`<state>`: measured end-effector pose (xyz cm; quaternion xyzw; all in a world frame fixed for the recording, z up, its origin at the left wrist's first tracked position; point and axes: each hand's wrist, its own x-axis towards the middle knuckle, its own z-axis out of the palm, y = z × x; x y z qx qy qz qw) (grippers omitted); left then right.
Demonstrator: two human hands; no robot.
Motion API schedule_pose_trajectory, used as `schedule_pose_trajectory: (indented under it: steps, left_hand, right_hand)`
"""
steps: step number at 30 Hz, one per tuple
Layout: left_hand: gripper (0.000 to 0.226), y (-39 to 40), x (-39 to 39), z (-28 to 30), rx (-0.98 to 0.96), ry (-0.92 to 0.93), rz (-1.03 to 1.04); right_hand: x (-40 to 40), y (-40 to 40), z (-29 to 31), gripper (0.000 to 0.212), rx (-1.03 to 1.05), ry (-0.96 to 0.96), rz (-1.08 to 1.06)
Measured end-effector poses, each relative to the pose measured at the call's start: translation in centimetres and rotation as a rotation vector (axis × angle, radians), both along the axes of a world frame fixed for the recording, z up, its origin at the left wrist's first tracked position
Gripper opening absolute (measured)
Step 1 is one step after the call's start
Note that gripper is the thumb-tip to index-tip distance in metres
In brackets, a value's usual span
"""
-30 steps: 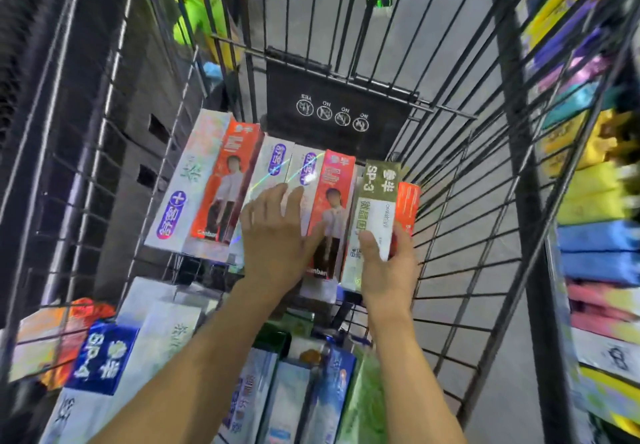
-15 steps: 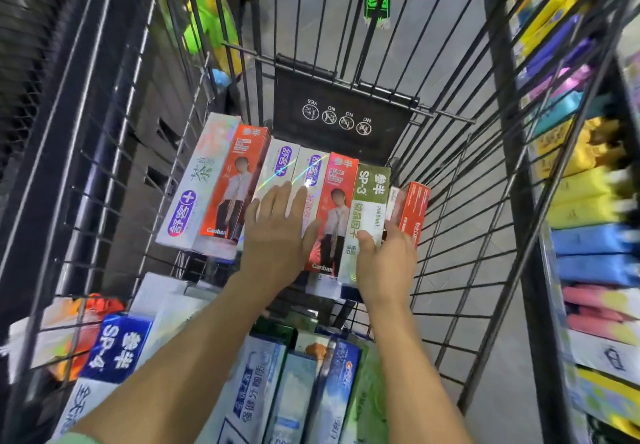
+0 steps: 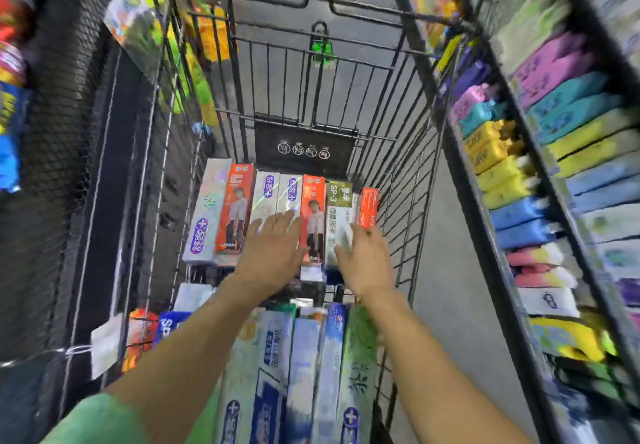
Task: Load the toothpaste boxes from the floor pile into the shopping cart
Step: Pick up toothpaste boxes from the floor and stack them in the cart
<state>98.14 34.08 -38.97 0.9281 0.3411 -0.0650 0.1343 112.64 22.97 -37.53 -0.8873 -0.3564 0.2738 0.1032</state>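
Both hands flat over the boxes in the cart.

Left hand (image 3: 268, 253) and right hand (image 3: 363, 256) lie with fingers straight, gripping nothing, resting on the row of toothpaste boxes (image 3: 313, 218) inside the shopping cart (image 3: 412, 201).

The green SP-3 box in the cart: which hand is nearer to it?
Right. The right hand lies against the green SP-3 box's lower end; the left hand rests on the silver boxes, an orange box between.
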Motion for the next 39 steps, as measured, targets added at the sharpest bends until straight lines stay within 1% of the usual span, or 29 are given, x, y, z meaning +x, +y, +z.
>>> schedule_pose_trajectory:
  steps: [4, 8, 11, 14, 17, 21, 23, 25, 28, 30, 32, 35, 39]
  left_hand:
    - [0.058, 0.0, 0.3, 5.5, 0.057, -0.053, -0.203]
    - [0.058, -1.9, 2.2, 12.1, 0.138, -0.14, -0.42]
    - [0.056, -5.6, 4.4, 17.0, 0.238, -0.186, -0.62]
    - [0.056, -11.4, 6.7, 21.0, 0.29, -0.225, -0.825]
    - [0.057, -19.0, 8.3, 23.7, 0.324, -0.292, -1.041]
    - [0.072, -31.7, 8.7, 25.7, 0.3, -0.34, -1.274]
    - [0.071, -38.9, 7.1, 26.4, 0.274, -0.371, -1.398]
    - [0.064, -46.1, 4.5, 27.0, 0.245, -0.422, -1.53]
    - [0.062, -56.9, -1.0, 27.6, 0.229, -0.471, -1.707]
    - [0.065, -63.6, -5.0, 27.5, 0.223, -0.491, -1.808]
    - [0.064, -69.6, -9.4, 27.3, 0.204, -0.501, -1.901]
    - [0.067, -77.3, -15.5, 26.8, 0.223, -0.505, -2.017]
    - [0.076, -84.3, -21.5, 25.4, 0.238, -0.432, -2.13]
  right_hand:
    - [-0.9, -3.1, 6.7, 0.054, 0.082, -0.036, 0.003]
    - [-1.7, -9.2, 13.4, 0.049, 0.112, -0.185, -0.125]
    - [-2.6, -16.5, 17.6, 0.055, 0.048, -0.292, -0.243]
    - [-4.3, -24.6, 21.0, 0.061, -0.003, -0.367, -0.383]
    - [-7.6, -33.0, 23.7, 0.065, -0.06, -0.418, -0.549]
    - [-14.6, -45.0, 25.7, 0.07, -0.137, -0.464, -0.811]
    - [-19.7, -51.0, 26.2, 0.071, -0.161, -0.466, -0.969]
    - [-25.6, -56.6, 26.6, 0.074, -0.184, -0.474, -1.128]
    - [-34.9, -64.3, 27.1, 0.066, -0.244, -0.478, -1.34]
    - [-41.0, -69.1, 27.2, 0.063, -0.294, -0.472, -1.445]
    - [-46.9, -73.2, 27.0, 0.062, -0.321, -0.445, -1.546]
    - [-54.6, -78.4, 26.1, 0.063, -0.327, -0.416, -1.667]
    - [-61.7, -83.0, 24.2, 0.062, -0.337, -0.366, -1.779]
